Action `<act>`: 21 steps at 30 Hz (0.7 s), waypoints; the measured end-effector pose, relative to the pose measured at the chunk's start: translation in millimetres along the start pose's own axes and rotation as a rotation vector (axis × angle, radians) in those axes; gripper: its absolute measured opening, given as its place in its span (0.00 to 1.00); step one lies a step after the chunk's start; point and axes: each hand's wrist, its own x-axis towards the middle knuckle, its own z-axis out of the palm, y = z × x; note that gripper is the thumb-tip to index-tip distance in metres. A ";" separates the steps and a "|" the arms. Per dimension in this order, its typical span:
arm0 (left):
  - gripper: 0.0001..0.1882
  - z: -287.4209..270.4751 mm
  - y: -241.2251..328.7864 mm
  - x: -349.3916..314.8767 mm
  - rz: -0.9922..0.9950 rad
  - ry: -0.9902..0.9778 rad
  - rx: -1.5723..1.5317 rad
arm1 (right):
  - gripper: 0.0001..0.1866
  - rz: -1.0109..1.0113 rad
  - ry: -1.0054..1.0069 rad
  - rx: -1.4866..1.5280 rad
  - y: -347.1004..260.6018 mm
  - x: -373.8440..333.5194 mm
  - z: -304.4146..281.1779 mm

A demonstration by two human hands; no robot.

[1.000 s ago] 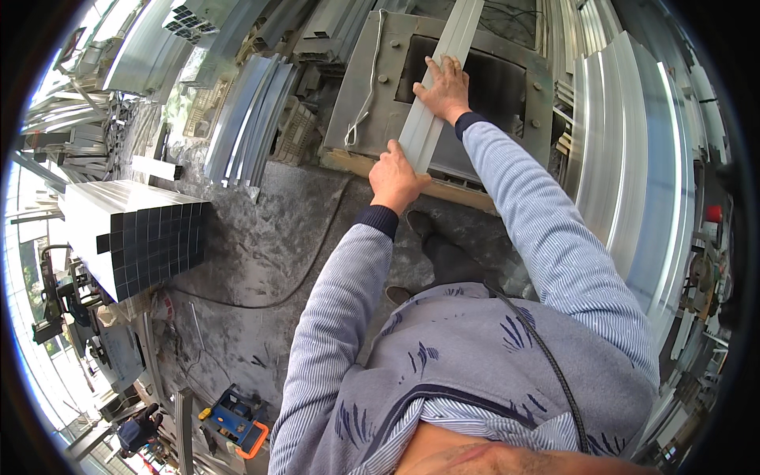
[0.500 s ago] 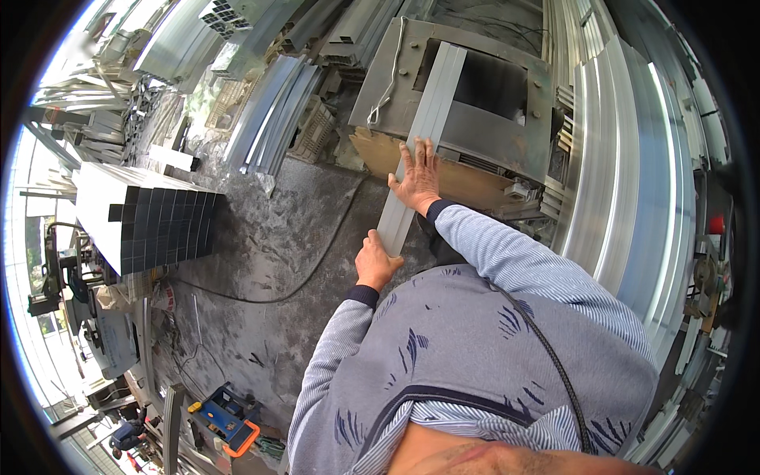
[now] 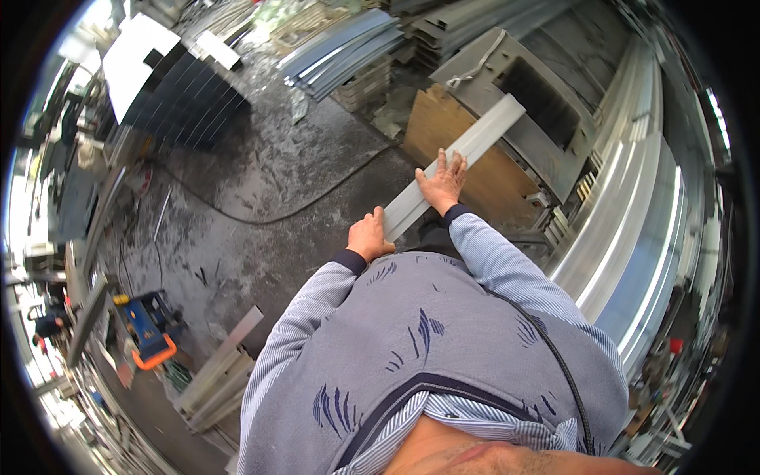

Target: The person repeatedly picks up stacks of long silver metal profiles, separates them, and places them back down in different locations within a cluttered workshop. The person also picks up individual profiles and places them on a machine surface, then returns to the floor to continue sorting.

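A long, pale grey metal profile (image 3: 489, 128) with grooves along its face slants away from me toward the right. My left hand (image 3: 369, 236) grips its near end, fingers curled over the edge. Farther along, my right hand (image 3: 444, 182) holds the profile with fingers spread across its upper face and thumb toward the left edge. The profile's far end overlaps a grey metal-topped machine (image 3: 461, 70) beside its dark rectangular opening; whether it touches the top I cannot tell. The undersides of both hands are hidden.
A brown board (image 3: 443, 131) covers the machine's near side. Long metal profiles (image 3: 613, 214) line the right. A stack of black-ended tubes (image 3: 186, 99) stands at left, and a dark cable (image 3: 261, 220) crosses the floor. A blue-and-orange cart (image 3: 150, 326) stands lower left.
The view has turned left, so the surroundings appear shifted right. The profile has drawn back toward me from over the machine's opening, with both hands keeping hold of it.
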 end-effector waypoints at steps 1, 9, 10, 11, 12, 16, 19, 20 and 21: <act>0.42 -0.3 -7.1 -8.1 0.005 0.010 -0.004 | 0.51 -0.040 0.003 0.014 2.4 -6.6 1.5; 0.45 3.3 -72.6 -89.2 -0.043 0.139 -0.084 | 0.24 0.339 -0.222 1.113 74.5 -3.5 15.3; 0.46 7.4 -77.1 -100.2 -0.063 0.156 -0.098 | 0.23 0.399 -0.401 1.022 85.9 -0.4 19.4; 0.46 11.3 -79.5 -109.5 -0.063 0.176 -0.106 | 0.23 0.325 -0.468 1.088 86.6 6.9 31.2; 0.46 14.9 -80.7 -116.9 -0.088 0.170 -0.088 | 0.23 0.299 -0.623 1.301 85.4 14.9 42.3; 0.46 34.3 -97.5 -160.5 -0.254 0.253 -0.131 | 0.23 0.714 -0.886 1.535 31.6 39.4 88.9; 0.46 63.3 -98.7 -215.7 -0.413 0.396 -0.233 | 0.23 0.661 -1.087 1.421 -46.2 19.7 114.8; 0.45 75.2 -97.3 -233.8 -0.471 0.436 -0.286 | 0.22 0.633 -1.276 1.426 -72.5 8.3 118.0; 0.43 88.5 -93.9 -251.9 -0.527 0.475 -0.343 | 0.22 0.620 -1.468 1.443 -98.0 -3.3 118.0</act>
